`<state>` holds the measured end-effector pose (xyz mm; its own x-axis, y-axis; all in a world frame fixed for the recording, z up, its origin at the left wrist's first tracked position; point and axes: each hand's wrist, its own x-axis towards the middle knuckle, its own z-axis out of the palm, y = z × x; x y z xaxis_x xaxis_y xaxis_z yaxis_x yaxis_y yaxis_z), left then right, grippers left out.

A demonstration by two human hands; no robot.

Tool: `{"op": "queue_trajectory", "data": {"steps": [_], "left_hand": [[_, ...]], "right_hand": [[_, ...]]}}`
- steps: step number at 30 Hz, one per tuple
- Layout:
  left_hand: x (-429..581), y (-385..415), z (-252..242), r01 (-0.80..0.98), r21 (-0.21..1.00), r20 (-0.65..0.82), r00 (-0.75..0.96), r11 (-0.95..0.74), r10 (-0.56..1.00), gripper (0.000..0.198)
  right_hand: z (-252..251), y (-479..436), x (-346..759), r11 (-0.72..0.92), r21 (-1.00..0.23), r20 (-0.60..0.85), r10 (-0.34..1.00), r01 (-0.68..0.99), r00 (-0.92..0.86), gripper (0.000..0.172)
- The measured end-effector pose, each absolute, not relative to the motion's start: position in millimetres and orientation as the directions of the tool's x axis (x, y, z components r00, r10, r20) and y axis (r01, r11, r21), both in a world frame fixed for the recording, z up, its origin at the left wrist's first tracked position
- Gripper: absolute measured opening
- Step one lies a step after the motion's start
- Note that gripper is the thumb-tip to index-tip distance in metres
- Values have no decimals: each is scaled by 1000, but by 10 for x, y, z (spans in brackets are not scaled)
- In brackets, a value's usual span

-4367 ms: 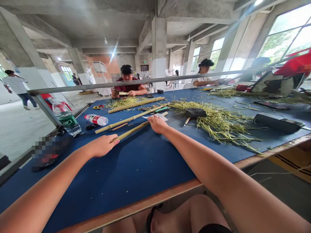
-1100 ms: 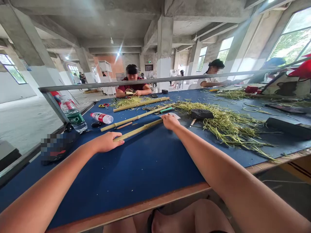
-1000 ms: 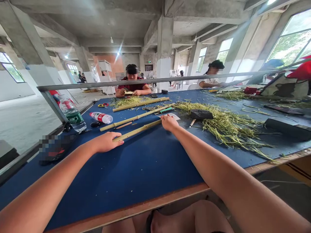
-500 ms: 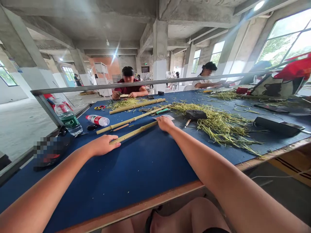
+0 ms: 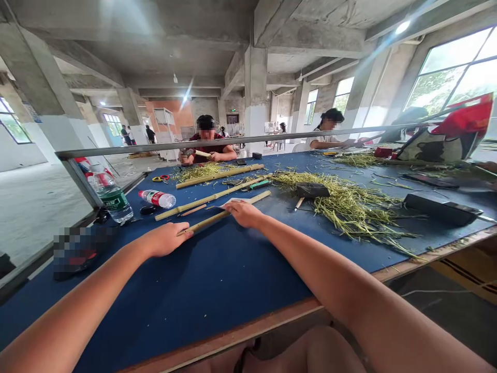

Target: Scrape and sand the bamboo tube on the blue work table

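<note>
My left hand [image 5: 167,239] is closed around the near end of a slim bamboo pole [image 5: 207,221], held slightly above the blue tabletop. Partway along that pole, my right hand [image 5: 244,213] presses a pale sheet [image 5: 229,202], which looks like sandpaper, around it. The pole's far end sticks out beyond my right fingers. Just behind lie a second bamboo pole [image 5: 212,198], a short thin bamboo strip [image 5: 194,210] and a green-handled tool [image 5: 259,184]. A third pole [image 5: 221,175] rests farther back.
Right of my hands are a heap of green-yellow shavings [image 5: 345,199], a dark block [image 5: 312,190] and a black box [image 5: 440,208]. Water bottles [image 5: 116,203] stand and lie at left. A metal rail [image 5: 217,141] crosses above the table; co-workers [image 5: 207,147] sit beyond it.
My right hand has slid with the pale sheet along the pole toward my left hand, baring the pole's far end. My left hand keeps its grip. The co-worker opposite has raised the piece they hold.
</note>
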<state>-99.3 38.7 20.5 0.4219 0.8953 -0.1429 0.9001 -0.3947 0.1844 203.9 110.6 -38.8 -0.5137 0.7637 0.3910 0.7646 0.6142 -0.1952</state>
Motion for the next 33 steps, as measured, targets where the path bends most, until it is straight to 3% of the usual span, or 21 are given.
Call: {"op": "queue_trajectory", "data": {"steps": [3, 6, 8, 12, 14, 16, 21, 23, 25, 28, 30, 33], "left_hand": [[-983, 378, 216, 883, 211, -142, 453, -420, 880, 53], [-1000, 407, 194, 876, 235, -140, 460, -422, 877, 53], [-1018, 433, 172, 871, 245, -128, 464, -426, 876, 53], [-1045, 462, 151, 865, 261, -117, 469, -428, 876, 53], [-1044, 455, 160, 871, 252, -132, 463, -422, 877, 53], [-1035, 438, 178, 873, 244, -137, 461, -421, 877, 53], [-1010, 403, 202, 878, 241, -132, 453, -415, 882, 54], [-1010, 407, 195, 875, 247, -127, 454, -415, 882, 53], [-1014, 420, 183, 870, 256, -121, 461, -421, 879, 54], [-1023, 441, 167, 871, 258, -120, 458, -417, 881, 54], [-1029, 450, 162, 873, 260, -120, 453, -413, 883, 53], [-1038, 454, 159, 872, 261, -118, 455, -415, 882, 51]], "right_hand": [[-368, 1265, 2446, 316, -166, 321, 913, 934, -252, 46], [-346, 1326, 2624, 99, -194, 278, 960, 976, -42, 50], [-351, 1303, 2529, 177, -175, 257, 958, 968, -128, 50], [-428, 1213, 2124, 560, -164, 283, 816, 812, -505, 48], [-466, 1213, 2044, 626, -182, 309, 769, 758, -560, 49], [-476, 1266, 2132, 593, -157, 310, 788, 790, -531, 50], [-421, 1477, 2667, 211, -155, 291, 943, 965, -160, 53], [-405, 1489, 2723, 170, -143, 277, 953, 975, -125, 54], [-413, 1426, 2605, 248, -92, 275, 937, 965, -214, 54], [-475, 1252, 2211, 497, -54, 288, 839, 866, -463, 52], [-526, 1157, 1959, 598, -127, 325, 779, 791, -536, 49], [-545, 1133, 1863, 612, -210, 362, 773, 762, -521, 48]]}}
